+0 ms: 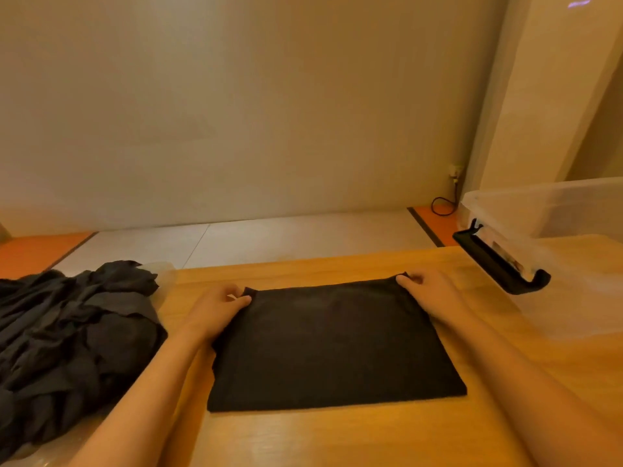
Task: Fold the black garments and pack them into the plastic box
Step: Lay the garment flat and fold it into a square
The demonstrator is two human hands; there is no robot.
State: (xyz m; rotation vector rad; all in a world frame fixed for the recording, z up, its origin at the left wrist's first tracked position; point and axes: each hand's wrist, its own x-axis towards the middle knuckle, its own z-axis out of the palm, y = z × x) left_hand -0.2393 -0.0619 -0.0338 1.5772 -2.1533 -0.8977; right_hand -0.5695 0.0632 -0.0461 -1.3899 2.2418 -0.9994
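Black garment (333, 345), folded into a flat rectangle, lies on the wooden table (337, 436) straight in front of the person, its near edge toward 6 o'clock and its far edge toward 12. The left hand (219, 305) sits at the rectangle's 10 o'clock corner, fingers curled, thumb and forefinger pinching a small tab of the cloth there. The right hand (428, 291) sits at the 1 o'clock corner and grasps that corner in the same way, a little nub of fabric showing beyond its fingertips. The far edge runs taut between the 2 hands, and the rest of the cloth lies smooth and flat on the wood.

At 9 o'clock from the folded piece, just beside the left forearm, a pile of black garments (67, 338) sits crumpled in loose heaps. It rests on a piece of clear plastic (165, 274) whose corner shows at the pile's far side. At 2 o'clock, near the right hand but apart from it, stands the plastic box (539, 210), clear-walled, on the far right part of the table. A black clip handle (499, 264) hangs on its end wall, the one facing the folded garment.

Beyond the table at 12 o'clock a pale floor (269, 237) meets a plain wall (236, 112), and at 1 o'clock a black cable (445, 205) loops on the floor below a wall socket.
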